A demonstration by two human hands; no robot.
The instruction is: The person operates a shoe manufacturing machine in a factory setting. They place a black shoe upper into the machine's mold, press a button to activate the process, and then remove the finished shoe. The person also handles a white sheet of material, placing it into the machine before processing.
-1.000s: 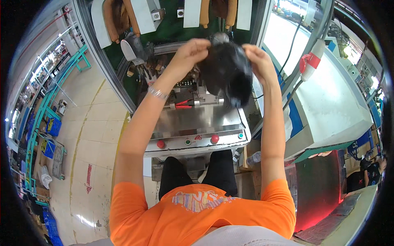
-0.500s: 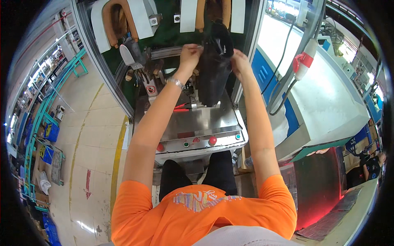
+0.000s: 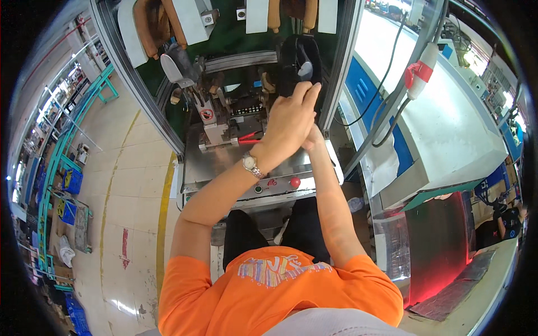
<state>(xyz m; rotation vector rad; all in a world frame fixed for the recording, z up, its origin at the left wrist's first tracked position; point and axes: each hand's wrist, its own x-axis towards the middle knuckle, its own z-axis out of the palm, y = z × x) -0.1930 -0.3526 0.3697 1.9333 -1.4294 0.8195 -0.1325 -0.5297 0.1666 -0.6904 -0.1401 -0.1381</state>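
A tall black boot (image 3: 287, 68) stands at the right side of the machine's work area, its open top toward the far side and a grey-white patch showing inside. My left hand (image 3: 288, 123) reaches across in front of it, fingers bent and closed at the boot's near part. Close under it is my right hand (image 3: 312, 138), its fingers mostly hidden behind the left hand. The boot's lower part is covered by both hands. Left of them, a red-handled tool (image 3: 248, 138) lies on the metal machine table (image 3: 224, 162).
Brown padded forms (image 3: 151, 28) on white plates hang at the back. A clamp mechanism (image 3: 213, 117) with a warning sign stands at the left. Push buttons, one of them a red button (image 3: 295, 182), line the front edge. A metal post and a white machine (image 3: 437, 123) flank the right.
Both hands have moved from the sides of the boot's upper part down and nearer to me, and come together. My left arm now crosses to the right.
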